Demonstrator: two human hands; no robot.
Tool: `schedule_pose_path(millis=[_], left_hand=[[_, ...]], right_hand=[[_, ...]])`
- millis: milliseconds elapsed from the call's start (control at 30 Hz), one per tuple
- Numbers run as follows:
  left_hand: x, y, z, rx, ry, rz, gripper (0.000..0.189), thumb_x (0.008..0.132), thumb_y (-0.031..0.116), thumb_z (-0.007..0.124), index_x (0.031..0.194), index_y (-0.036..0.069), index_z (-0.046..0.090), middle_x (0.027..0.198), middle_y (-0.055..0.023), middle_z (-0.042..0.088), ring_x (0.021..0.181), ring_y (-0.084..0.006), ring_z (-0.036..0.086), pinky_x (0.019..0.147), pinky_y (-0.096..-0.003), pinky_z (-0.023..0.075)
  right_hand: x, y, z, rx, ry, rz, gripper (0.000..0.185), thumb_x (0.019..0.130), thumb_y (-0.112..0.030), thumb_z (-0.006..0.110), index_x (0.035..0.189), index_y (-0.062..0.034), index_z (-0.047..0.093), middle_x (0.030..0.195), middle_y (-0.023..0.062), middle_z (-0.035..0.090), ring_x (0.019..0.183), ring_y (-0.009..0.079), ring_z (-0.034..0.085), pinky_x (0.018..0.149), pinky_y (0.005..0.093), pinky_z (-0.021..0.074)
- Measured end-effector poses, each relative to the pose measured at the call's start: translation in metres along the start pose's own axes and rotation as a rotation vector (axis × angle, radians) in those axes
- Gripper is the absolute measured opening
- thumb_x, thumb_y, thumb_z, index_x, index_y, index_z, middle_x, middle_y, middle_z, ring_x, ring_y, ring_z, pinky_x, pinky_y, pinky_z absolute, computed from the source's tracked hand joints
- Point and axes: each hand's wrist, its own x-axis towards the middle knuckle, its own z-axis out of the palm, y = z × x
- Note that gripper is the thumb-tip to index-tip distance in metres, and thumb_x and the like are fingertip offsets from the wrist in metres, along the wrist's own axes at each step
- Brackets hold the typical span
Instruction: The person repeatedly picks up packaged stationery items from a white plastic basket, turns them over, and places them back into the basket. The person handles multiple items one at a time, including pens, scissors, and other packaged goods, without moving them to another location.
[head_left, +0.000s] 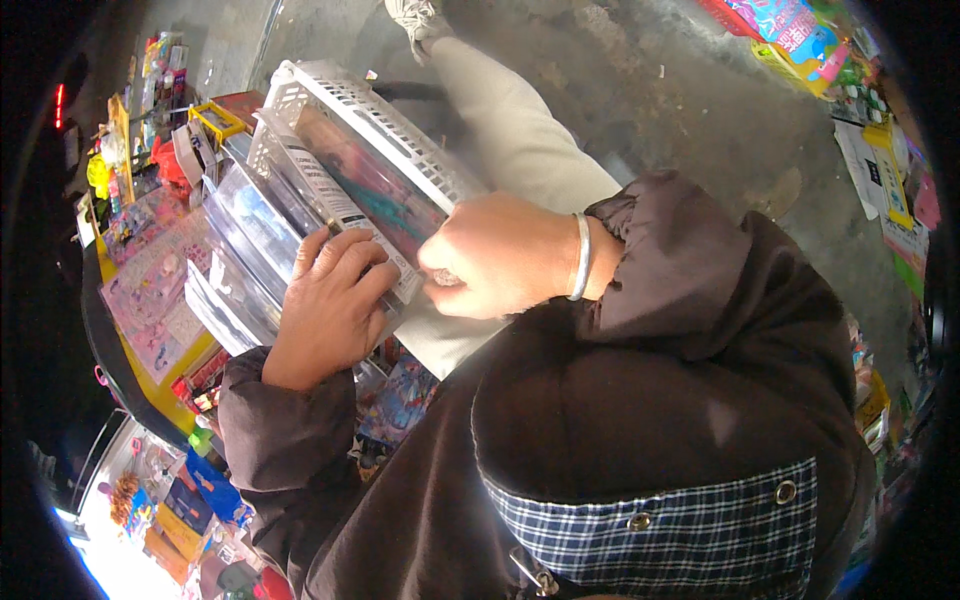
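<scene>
A white plastic basket (382, 124) with slotted sides lies slantwise before me, near my light-coloured trouser leg. Packed on edge in it are several flat packages, among them a clear plastic package (262, 217) and one with a printed white strip (330, 184). My left hand (334, 289) lies over the upper edges of the clear packages, its fingers bent around them. At the basket's near end, my right hand (499, 255) is closed in a fist around the rim; its fingertips are hidden. A silver bangle (581, 259) circles my right wrist.
On the left, a yellow-edged table (142, 352) bears pink sticker sheets (154, 285), a red plastic bag (171, 166) and small boxes. Colourful packaged goods (802, 45) stand at the upper right. Grey concrete floor (675, 112) stretches between. More packets (405, 397) lie below my left forearm.
</scene>
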Motion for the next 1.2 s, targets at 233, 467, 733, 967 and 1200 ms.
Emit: schedule_pose_path(millis=[233,467,733,967,1200], left_hand=[[0.000,0.000,0.002,0.065,0.059,-0.018,0.053,0.068,0.009,0.065,0.119,0.015,0.056,0.123,-0.0060,0.052,0.127,-0.0248,0.045,0.108,-0.0499,0.0297],[-0.035,-0.010,-0.013,0.074,0.162,-0.232,0.052,0.077,0.012,0.070,0.127,0.014,0.055,0.132,-0.0093,0.052,0.128,-0.0297,0.046,0.107,-0.0503,0.0333],[-0.119,0.018,-0.013,0.114,0.383,-0.492,0.047,0.078,0.009,0.067,0.124,0.011,0.058,0.128,-0.0105,0.056,0.126,-0.0319,0.048,0.107,-0.0520,0.0319],[-0.164,0.065,0.036,0.013,0.751,-0.635,0.039,0.076,0.002,0.067,0.114,0.007,0.063,0.119,-0.0116,0.061,0.121,-0.0306,0.052,0.103,-0.0478,0.0359],[-0.144,0.110,0.078,-0.340,0.949,-0.433,0.032,0.073,-0.003,0.069,0.104,0.005,0.065,0.100,-0.0094,0.066,0.085,-0.0265,0.065,0.072,-0.0346,0.0528]], right_hand=[[0.005,-0.003,-0.001,0.017,-0.089,0.045,0.026,0.077,-0.026,0.063,0.066,-0.0029,0.062,0.063,0.0195,0.061,0.063,0.0399,0.061,0.060,0.0479,0.0481],[0.004,-0.010,-0.004,0.019,-0.091,0.075,0.021,0.077,-0.022,0.063,0.070,-0.0027,0.064,0.064,0.0194,0.061,0.065,0.0388,0.062,0.061,0.0471,0.0485],[0.016,-0.023,0.012,-0.165,0.225,-0.146,0.023,0.080,-0.019,0.065,0.102,-0.0127,0.064,0.062,0.0081,0.060,0.062,0.0315,0.062,0.057,0.0399,0.0491],[0.049,-0.024,0.006,-0.472,0.008,0.026,0.025,0.086,-0.016,0.051,0.104,-0.0134,0.067,0.083,0.0141,0.069,0.080,0.0339,0.066,0.069,0.0440,0.0513],[0.056,-0.020,0.012,-0.312,0.022,0.121,0.025,0.081,-0.016,0.064,0.102,-0.0036,0.060,0.075,0.0143,0.064,0.069,0.0235,0.064,0.067,0.0343,0.0486]])
